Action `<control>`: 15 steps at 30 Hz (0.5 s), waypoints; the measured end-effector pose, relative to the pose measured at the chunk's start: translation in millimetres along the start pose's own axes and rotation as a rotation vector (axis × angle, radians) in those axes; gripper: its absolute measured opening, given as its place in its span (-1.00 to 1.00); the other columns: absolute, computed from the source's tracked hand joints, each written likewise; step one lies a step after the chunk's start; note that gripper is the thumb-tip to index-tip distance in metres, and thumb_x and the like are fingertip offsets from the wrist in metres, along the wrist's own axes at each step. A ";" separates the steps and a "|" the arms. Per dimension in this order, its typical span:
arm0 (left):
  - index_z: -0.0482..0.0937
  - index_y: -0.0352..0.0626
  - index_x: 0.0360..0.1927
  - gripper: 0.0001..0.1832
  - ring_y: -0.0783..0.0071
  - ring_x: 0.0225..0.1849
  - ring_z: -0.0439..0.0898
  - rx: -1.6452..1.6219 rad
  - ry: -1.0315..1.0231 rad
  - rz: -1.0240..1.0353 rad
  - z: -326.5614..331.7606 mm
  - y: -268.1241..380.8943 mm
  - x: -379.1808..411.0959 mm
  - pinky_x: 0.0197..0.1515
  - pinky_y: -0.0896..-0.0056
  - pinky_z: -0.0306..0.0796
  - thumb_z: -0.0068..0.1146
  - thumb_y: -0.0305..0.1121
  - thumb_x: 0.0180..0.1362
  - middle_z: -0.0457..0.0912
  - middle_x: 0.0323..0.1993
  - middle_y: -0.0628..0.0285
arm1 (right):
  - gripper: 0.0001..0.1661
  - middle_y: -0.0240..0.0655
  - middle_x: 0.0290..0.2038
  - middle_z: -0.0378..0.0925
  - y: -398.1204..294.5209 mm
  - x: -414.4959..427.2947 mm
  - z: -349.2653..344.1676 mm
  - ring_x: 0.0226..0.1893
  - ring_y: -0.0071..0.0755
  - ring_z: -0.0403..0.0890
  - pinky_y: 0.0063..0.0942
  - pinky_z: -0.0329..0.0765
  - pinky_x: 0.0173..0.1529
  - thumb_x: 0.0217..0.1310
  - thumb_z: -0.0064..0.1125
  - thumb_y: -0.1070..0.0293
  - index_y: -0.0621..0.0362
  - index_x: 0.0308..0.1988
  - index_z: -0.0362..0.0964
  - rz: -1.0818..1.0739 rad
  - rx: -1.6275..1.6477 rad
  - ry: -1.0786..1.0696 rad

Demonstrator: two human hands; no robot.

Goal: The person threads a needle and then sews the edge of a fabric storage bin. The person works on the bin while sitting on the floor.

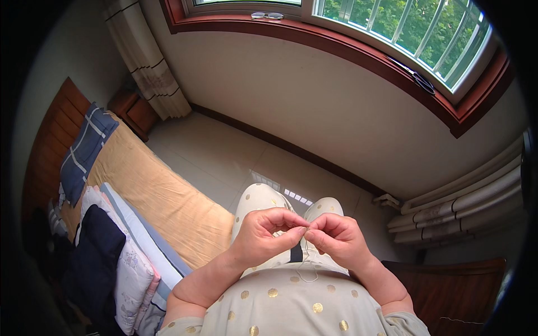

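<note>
Both hands meet above my lap, fingertip to fingertip. Thumb and index finger of my left hand [267, 233] are pinched together at the meeting point. My right hand [336, 237] pinches from the other side. A pale thread [308, 278] hangs from between the fingertips and loops down onto the dotted cream clothing [273, 292] I wear. Any small item inside the pinch is too tiny and covered to make out. A short black strip [296, 254], perhaps fabric, lies on my lap just below the hands.
On the left is a bed [155, 180] with a blue pillow [86, 147] and folded bedding [134, 269]. Scissors [414, 77] and eyeglasses [267, 16] rest on the windowsill ahead. A dark wooden surface [445, 290] at right bears a loose thread [460, 321].
</note>
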State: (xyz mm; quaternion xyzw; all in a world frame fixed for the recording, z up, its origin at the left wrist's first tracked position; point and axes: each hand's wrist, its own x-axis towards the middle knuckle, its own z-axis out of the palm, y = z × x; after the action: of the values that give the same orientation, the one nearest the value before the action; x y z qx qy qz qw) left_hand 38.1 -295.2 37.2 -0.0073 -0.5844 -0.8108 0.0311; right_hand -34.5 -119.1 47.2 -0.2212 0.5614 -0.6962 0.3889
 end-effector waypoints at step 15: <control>0.59 -0.31 -0.30 -0.90 0.63 -0.31 0.53 -0.012 0.029 -0.007 -4.4 1.5 -0.8 -0.31 0.64 0.46 0.12 -0.57 0.09 0.54 -0.34 0.27 | -0.89 -0.52 -0.50 0.46 3.7 1.5 0.4 -0.51 -0.80 0.37 -0.76 0.31 -0.46 0.23 0.12 0.45 0.28 -0.32 0.45 0.025 0.001 0.013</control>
State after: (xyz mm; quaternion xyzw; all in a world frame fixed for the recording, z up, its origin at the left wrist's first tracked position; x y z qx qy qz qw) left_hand 39.1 -299.8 37.1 0.0063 -0.5792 -0.8144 0.0364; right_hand -34.1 -120.8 43.6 -0.2095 0.5661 -0.6930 0.3943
